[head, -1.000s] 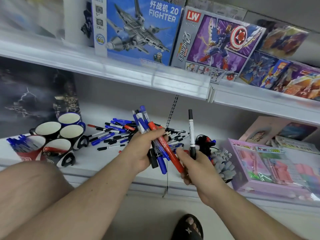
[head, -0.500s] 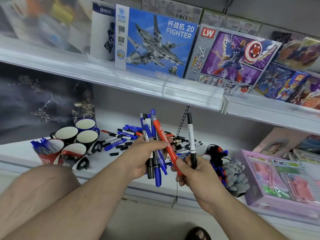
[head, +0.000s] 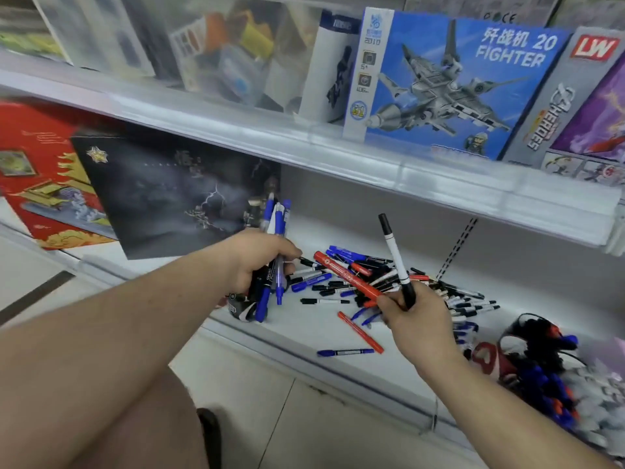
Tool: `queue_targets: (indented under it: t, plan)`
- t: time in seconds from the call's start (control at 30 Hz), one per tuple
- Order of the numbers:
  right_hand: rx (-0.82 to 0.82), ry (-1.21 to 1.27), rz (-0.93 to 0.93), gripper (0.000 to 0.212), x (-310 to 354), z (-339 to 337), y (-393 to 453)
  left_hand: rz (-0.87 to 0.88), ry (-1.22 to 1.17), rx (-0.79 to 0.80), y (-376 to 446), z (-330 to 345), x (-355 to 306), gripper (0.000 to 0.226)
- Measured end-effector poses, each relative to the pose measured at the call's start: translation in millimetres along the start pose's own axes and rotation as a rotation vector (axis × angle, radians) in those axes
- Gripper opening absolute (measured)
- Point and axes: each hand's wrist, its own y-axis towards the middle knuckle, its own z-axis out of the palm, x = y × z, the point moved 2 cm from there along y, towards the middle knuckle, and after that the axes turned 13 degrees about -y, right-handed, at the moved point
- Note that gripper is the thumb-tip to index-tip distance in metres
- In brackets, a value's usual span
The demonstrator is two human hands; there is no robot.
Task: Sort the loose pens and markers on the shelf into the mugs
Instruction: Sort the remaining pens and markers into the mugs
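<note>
My left hand [head: 260, 262] is shut on a bundle of blue pens [head: 275, 231], held upright at the left end of the pile. Under it, a dark mug [head: 240, 308] peeks out; the other mugs are hidden behind my hand and arm. My right hand [head: 417, 314] grips two markers: a white marker with black caps [head: 394, 255] pointing up and a thick red marker [head: 345, 275] pointing left. The pile of loose blue, black and red pens [head: 355, 265] lies on the white shelf [head: 304, 333] between my hands. A red pen [head: 360, 331] and a blue pen [head: 345, 352] lie near the front edge.
A dark storm-print box [head: 169, 198] and a red box [head: 37, 170] stand at the shelf's left. Toy boxes, one with a fighter jet [head: 449, 86], fill the upper shelf. A black, red and blue toy [head: 537, 363] sits at the right. My knee is at the lower left.
The view has swung left. My left hand carried the blue pens left to the mugs. The red marker went from my left hand's bundle to my right hand.
</note>
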Motion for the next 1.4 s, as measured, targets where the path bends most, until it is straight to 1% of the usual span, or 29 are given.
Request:
queue_targets:
  t: [0.07,0.13,0.3,0.43,0.5,0.57,0.63,0.7,0.87,0.93,1.0,1.03,1.1,1.2,1.27,1.33,1.4]
  plan:
    - [0.016,-0.041,-0.059,0.016,13,22,10,0.005,0.03,-0.043,7,-34,-4,0.007]
    - [0.034,-0.08,-0.12,0.012,24,48,22,-0.005,0.036,-0.091,16,-63,-2,0.006]
    - [0.045,-0.181,-0.227,0.012,45,118,50,-0.04,0.061,-0.122,30,-112,-4,0.007]
    - [0.086,-0.205,-0.272,0.021,62,170,69,-0.109,0.006,-0.07,39,-137,-5,0.012]
    - [0.118,-0.228,-0.287,0.023,69,194,77,-0.143,-0.011,-0.037,44,-146,-4,0.014]
    - [0.132,-0.261,-0.296,0.009,73,215,83,-0.167,-0.036,-0.008,49,-153,-2,0.017]
    - [0.145,-0.3,-0.317,0.01,74,235,88,-0.177,-0.079,0.002,53,-160,-2,0.018]
    - [0.189,-0.348,-0.323,0.006,71,256,91,-0.181,-0.128,0.007,56,-165,-1,0.018]
    - [0.339,-0.476,-0.264,0.011,60,297,92,-0.2,-0.199,0.024,56,-173,2,0.017]
    - [0.388,-0.473,-0.241,0.009,60,305,91,-0.199,-0.221,0.033,55,-176,3,0.02]
    - [0.439,-0.456,-0.239,0.011,62,308,91,-0.172,-0.253,0.032,56,-180,3,0.023]
    - [0.462,-0.438,-0.224,0.012,63,307,89,-0.16,-0.271,0.032,55,-181,4,0.024]
    - [0.478,-0.333,-0.136,0.014,67,295,85,-0.141,-0.295,0.065,54,-181,5,0.026]
    - [0.419,0.002,0.029,0.027,82,259,72,-0.124,-0.338,0.19,48,-175,3,0.041]
    - [0.429,0.221,0.094,0.031,99,230,57,-0.12,-0.337,0.265,45,-169,2,0.044]
    - [0.475,0.381,0.1,0.037,115,204,41,-0.103,-0.3,0.334,45,-162,1,0.047]
    - [0.495,0.43,0.038,0.053,127,184,29,-0.081,-0.253,0.398,45,-153,0,0.045]
